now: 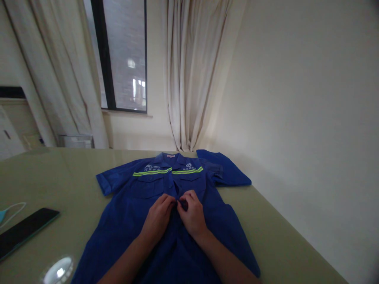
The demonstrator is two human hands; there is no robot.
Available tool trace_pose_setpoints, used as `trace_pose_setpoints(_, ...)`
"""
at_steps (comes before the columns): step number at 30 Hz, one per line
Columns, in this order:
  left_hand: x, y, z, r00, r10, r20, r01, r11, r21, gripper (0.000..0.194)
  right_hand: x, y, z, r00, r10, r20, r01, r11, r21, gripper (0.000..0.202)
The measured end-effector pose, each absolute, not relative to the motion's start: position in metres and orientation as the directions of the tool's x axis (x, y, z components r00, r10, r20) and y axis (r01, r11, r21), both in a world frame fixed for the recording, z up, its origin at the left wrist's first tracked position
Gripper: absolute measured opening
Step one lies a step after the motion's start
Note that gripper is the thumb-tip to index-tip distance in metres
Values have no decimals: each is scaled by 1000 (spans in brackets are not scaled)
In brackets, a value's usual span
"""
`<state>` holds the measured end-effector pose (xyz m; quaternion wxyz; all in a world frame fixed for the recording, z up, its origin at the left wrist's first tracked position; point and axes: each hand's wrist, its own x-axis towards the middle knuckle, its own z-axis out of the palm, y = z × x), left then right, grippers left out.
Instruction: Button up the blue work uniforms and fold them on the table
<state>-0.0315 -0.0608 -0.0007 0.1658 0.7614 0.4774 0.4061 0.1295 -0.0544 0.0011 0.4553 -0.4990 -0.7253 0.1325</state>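
A blue short-sleeved shirt (130,213) with yellow-green stripes across the chest lies face up, collar away from me. Its front edges part slightly below the collar. My left hand (160,215) pinches the front edge of the shirt near the middle. Close beside it, my right hand (192,211) has thumb and fingers closed on the same front opening. The fingertips of both hands nearly meet; any button between them is too small to make out.
Folded blue cloth (233,171) lies beyond the shirt's right sleeve, near the wall. On the green table (74,189), a dark phone (28,230) and part of a face mask (2,215) sit at left. Curtains and a window stand behind.
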Motion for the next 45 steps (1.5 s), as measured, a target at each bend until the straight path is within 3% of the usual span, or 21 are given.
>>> trace_pose_setpoints(3, -30, -64, 4, 242, 857, 455, 619, -498, 608, 28, 132, -51, 0, -38, 889, 456, 415, 429, -802, 7)
trace_pose_setpoints(7, -30, -64, 4, 229, 863, 451, 643, -482, 595, 28, 138, -46, 3, -83, 933, 350, 279, 359, -891, 22)
trace_pose_setpoints(12, -34, -58, -3, 181, 884, 430, 605, -445, 660, 21, 138, -41, -1, -168, 980, 108, 38, 115, -993, 33)
trace_pose_setpoints(15, -36, -55, -4, 136, 918, 372, 548, -382, 744, 14, 135, -40, -6, -162, 979, 126, 111, 145, -983, 29)
trace_pose_setpoints(19, -36, -53, -3, 103, 938, 332, 410, -344, 844, 11, 133, -44, -4, -87, 947, 309, 343, 320, -883, 8)
trace_pose_setpoints(21, -36, -50, -5, 104, 950, 294, 353, -312, 882, 19, 132, -47, -1, -94, 923, 372, 416, 376, -828, 6)
trace_pose_setpoints(24, -38, -43, -10, 137, 962, 235, 266, -264, 927, 27, 132, -50, 3, -113, 910, 400, 465, 404, -788, 11)
trace_pose_setpoints(28, -43, -37, -11, 176, 956, 235, 168, -264, 950, 21, 133, -47, 4, -61, 932, 358, 442, 347, -827, 7)
trace_pose_setpoints(31, -41, -43, -3, 246, 921, 302, 331, -372, 867, 10, 136, -41, 3, -37, 970, 240, 420, 233, -877, 3)
trace_pose_setpoints(35, -35, -55, 4, 368, 851, 375, 610, -525, 593, 29, 140, -34, 3, -10, 999, -31, 269, -27, -963, 7)
trace_pose_setpoints(38, -33, -59, 5, 377, 847, 374, 681, -527, 508, 29, 143, -30, 5, -68, 983, -170, 251, -148, -957, 8)
trace_pose_setpoints(42, -36, -57, 4, 313, 870, 380, 687, -484, 542, 32, 145, -31, 4, -137, 986, -90, 343, -38, -939, 18)
trace_pose_setpoints(45, -41, -56, -1, 156, 884, 441, 812, -369, 453, 41, 145, -33, 5, -118, 993, 25, 408, 71, -910, 20)
